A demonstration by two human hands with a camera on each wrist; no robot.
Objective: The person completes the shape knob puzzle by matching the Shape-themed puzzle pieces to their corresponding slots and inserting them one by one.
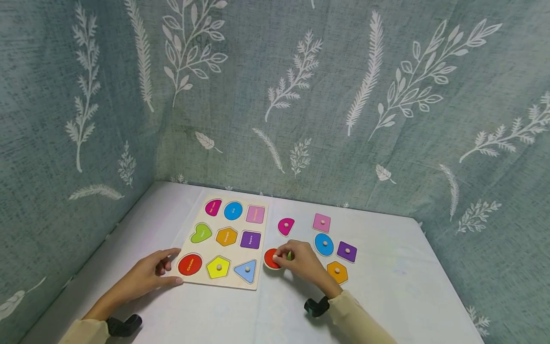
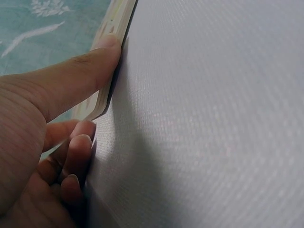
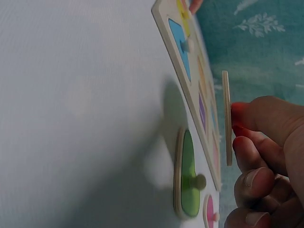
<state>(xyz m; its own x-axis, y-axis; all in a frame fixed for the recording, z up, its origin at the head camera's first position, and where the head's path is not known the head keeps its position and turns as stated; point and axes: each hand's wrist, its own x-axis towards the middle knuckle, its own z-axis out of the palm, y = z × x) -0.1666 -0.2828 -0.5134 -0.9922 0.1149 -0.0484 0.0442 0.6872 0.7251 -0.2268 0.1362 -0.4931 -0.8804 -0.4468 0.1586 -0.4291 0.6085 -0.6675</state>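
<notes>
A wooden shape puzzle board [image 1: 225, 282] lies flat on the table. My left hand [image 1: 148, 274] holds it at its near left corner, with the thumb [image 2: 102, 57] along the edge and the other fingers curled beside the corner. Just right of the board, my right hand [image 1: 302, 260] pinches a red circle puzzle piece [image 1: 269, 258] by its knob. In the right wrist view, the red piece [image 3: 227, 118] is raised above the table, seen edge-on. A green puzzle piece [image 3: 190, 175] lies below that hand, mostly hidden in the head view.
Loose knobbed pieces lie to the right: a magenta half round [image 1: 283, 228], a pink square [image 1: 319, 224], a blue oval [image 1: 321, 248], a purple square [image 1: 343, 255] and an orange hexagon [image 1: 338, 276]. A yellow pentagon [image 1: 214, 272] and blue triangle [image 1: 242, 273] sit in the board.
</notes>
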